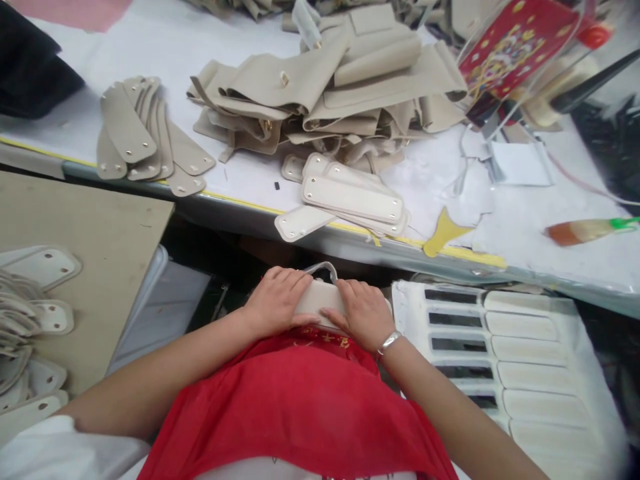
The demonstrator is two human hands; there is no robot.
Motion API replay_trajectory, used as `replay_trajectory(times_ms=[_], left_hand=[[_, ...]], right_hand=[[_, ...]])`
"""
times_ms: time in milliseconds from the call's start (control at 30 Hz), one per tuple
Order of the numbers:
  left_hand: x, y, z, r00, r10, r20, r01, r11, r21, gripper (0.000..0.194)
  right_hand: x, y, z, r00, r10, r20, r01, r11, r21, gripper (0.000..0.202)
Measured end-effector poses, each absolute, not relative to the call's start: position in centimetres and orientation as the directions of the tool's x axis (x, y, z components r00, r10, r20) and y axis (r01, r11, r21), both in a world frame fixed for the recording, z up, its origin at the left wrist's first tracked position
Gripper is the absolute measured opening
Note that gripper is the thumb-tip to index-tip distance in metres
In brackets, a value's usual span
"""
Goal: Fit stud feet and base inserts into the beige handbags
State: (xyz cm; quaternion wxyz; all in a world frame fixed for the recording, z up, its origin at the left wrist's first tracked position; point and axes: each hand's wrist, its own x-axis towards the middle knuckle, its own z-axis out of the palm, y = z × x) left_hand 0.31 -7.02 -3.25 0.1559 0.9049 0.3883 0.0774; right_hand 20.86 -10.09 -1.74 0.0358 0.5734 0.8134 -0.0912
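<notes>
Low in front of my red apron sits a beige leather piece (319, 301) with a pale curved loop (326, 268) at its top. My left hand (281, 298) is closed on its left end. On the right end my right hand (364, 312) grips it, thumb across the front face. The fingertips' far sides are hidden behind the piece. Just beyond, at the table's edge, lies a small stack of pale rounded strips (353, 198) with metal studs.
Beige leather parts (320, 87) are heaped on the white table (250, 193). Taupe strips (127, 127) lie at the left. A rack of pale pieces (533, 360) stands at my right, a board (100, 233) at my left. A yellow piece (444, 232) and brush (580, 231) lie right.
</notes>
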Motion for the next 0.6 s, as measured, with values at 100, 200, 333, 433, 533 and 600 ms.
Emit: replay_trajectory(times_ms=[100,200,333,433,533,600], left_hand=[[0.3,-7.0,-3.2,0.676,0.737,0.001,0.697,-0.640,0.325,0.068],[0.3,-7.0,-2.9,0.669,0.743,-0.029,0.706,-0.623,0.337,0.063],[0.3,-6.3,-2.5,0.658,0.745,-0.110,0.725,-0.587,0.360,0.048],[-0.4,-5.3,-2.6,0.653,0.737,-0.172,0.721,-0.537,0.437,0.038],[-1.4,-4.3,-3.0,0.670,0.722,-0.172,0.670,-0.490,0.558,0.036],[-1.8,-4.0,-3.4,0.676,0.721,-0.151,0.627,-0.456,0.631,0.036]], right_hand=[[20.9,-10.0,-1.5,-0.320,0.931,-0.174,0.947,0.308,-0.095,0.050],[20.7,-9.9,-1.4,-0.297,0.931,-0.214,0.955,0.282,-0.096,0.045],[20.7,-9.6,-1.3,-0.282,0.918,-0.279,0.959,0.263,-0.102,0.044],[21.9,-9.5,-1.2,-0.290,0.903,-0.316,0.956,0.260,-0.133,0.042],[24.2,-9.6,-0.9,-0.262,0.886,-0.382,0.964,0.219,-0.152,0.041],[26.1,-9.7,-0.5,-0.232,0.874,-0.428,0.972,0.185,-0.148,0.040]])
